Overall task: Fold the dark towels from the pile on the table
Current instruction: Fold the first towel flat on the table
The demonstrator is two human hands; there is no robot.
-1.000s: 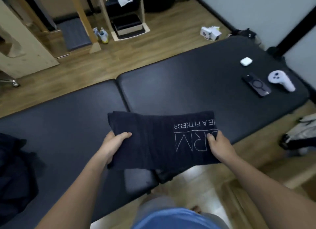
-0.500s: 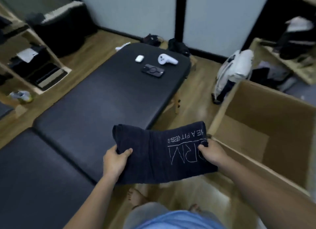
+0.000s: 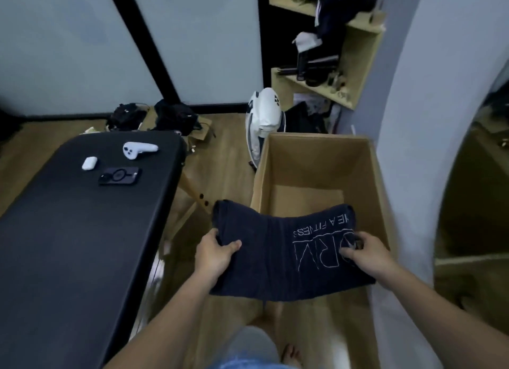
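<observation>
A wood-plank floor (image 3: 220, 162) runs to pale wall panels split by black strips. At the left is a table (image 3: 68, 231) with a smooth, padded black top and rounded corners. On its far end lie a white controller (image 3: 140, 149), a small white rounded case (image 3: 89, 163) and a dark phone (image 3: 119, 176), near one another but apart. Dark bags (image 3: 176, 118) sit on the floor beyond the table's end, and a white bag (image 3: 265, 115) leans behind a tall, open cardboard box (image 3: 316, 159). Its inner walls and base show as plain brown board. Wooden shelves (image 3: 366, 60) above hold dark clothing and small clutter too blurred to name.

The folded dark towel (image 3: 278, 247) is off the table, held in the air over the near part of the box. Its left end reaches past the box's left wall, above the floor. It is a soft, ribbed rectangle, sagging a little in the middle, with white lettering upside down at its right end.

Both bare forearms reach forward. The left hand (image 3: 217, 254) grips the towel's left edge, thumb on top and fingers tucked beneath. The right hand (image 3: 369, 254) pinches the right edge over the lettering, fingers curled on the cloth.
</observation>
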